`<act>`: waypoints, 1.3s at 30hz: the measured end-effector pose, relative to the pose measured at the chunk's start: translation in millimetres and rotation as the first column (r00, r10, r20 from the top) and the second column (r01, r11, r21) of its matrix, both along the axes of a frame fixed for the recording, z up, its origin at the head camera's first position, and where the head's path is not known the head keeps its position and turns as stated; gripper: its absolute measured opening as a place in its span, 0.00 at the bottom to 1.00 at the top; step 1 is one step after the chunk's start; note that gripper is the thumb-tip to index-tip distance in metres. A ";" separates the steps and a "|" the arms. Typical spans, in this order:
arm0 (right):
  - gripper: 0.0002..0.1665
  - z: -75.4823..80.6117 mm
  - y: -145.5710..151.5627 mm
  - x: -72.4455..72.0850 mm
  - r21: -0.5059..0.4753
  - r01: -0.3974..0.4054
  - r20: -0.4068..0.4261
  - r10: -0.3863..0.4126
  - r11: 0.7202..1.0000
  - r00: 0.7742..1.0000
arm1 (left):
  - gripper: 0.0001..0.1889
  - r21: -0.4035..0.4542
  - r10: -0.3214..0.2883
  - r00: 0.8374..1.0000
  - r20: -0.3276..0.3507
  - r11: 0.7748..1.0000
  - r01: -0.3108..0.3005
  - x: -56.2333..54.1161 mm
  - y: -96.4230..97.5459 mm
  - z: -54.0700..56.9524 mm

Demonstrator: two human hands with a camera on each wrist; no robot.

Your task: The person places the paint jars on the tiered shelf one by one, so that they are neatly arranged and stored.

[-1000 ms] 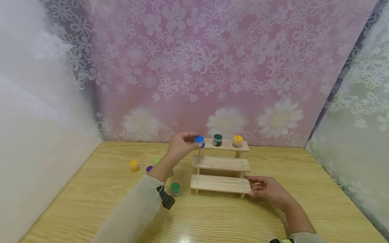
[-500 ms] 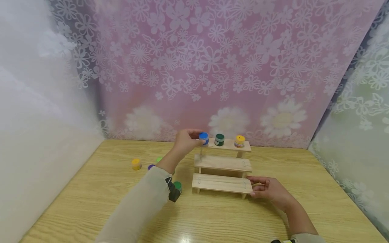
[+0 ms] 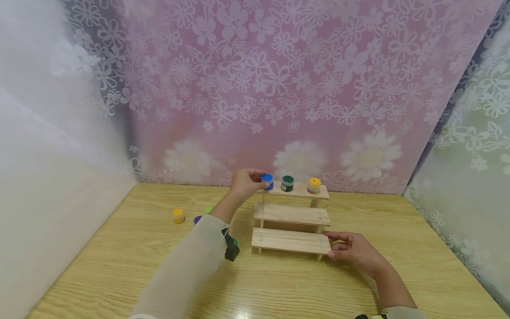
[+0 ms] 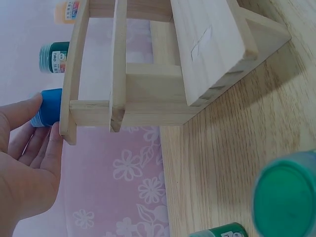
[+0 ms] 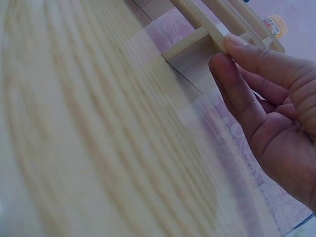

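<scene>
A wooden three-step rack (image 3: 292, 214) stands on the table. At the left end of its top step is a small blue paint jar (image 3: 267, 182). My left hand (image 3: 242, 186) holds this jar between thumb and fingers; in the left wrist view the blue jar (image 4: 49, 107) stands against the top board. Beside it on that step are a dark green paint jar (image 3: 287, 183) and, at the right end, a yellow paint jar (image 3: 314, 185). Thumb and fingers of my right hand (image 3: 354, 252) pinch the right end of the lowest step.
Left of the rack, on the table (image 3: 119, 248), are an orange-yellow jar (image 3: 178, 216), a purple-lidded jar (image 3: 198, 219) and a light green lid (image 3: 208, 209), partly behind my arm. A green-lidded jar (image 4: 285, 200) shows close in the left wrist view. A flowered curtain (image 3: 255, 88) hangs behind.
My left hand has shifted slightly right with the blue jar, settling at the top step's left end. My right hand keeps its grip on the lowest step. The head view has shifted a little.
</scene>
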State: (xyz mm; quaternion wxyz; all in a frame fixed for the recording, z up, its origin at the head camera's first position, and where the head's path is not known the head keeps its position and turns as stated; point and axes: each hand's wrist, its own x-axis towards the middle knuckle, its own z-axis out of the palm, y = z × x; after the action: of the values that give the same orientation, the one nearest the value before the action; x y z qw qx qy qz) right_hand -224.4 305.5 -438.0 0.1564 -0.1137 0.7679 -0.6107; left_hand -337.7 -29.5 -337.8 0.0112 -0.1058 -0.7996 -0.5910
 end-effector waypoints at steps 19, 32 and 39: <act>0.43 -2.7 1.2 -1.6 -0.009 -0.009 -0.003 0.009 1.000 1.000 | 0.24 0.015 -0.023 1.000 -0.017 1.000 0.023 -0.5 -8.5 -7.4; 0.44 -0.4 0.1 -0.8 -0.009 -0.014 -0.007 0.014 1.000 1.000 | 0.21 0.090 -0.042 0.999 -0.011 0.995 0.043 4.9 -26.8 -13.9; 0.44 0.8 -0.3 0.0 0.002 -0.006 -0.002 0.006 1.000 1.000 | 0.20 0.082 -0.013 1.000 0.005 0.997 0.012 10.0 -36.0 -17.0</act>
State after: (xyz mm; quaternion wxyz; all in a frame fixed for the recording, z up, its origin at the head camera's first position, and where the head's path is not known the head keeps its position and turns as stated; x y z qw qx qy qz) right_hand -224.4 305.3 -437.2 0.1577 -0.1164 0.7682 -0.6095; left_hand -327.7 -65.5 -354.8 0.0095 -0.1084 -0.7739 -0.6239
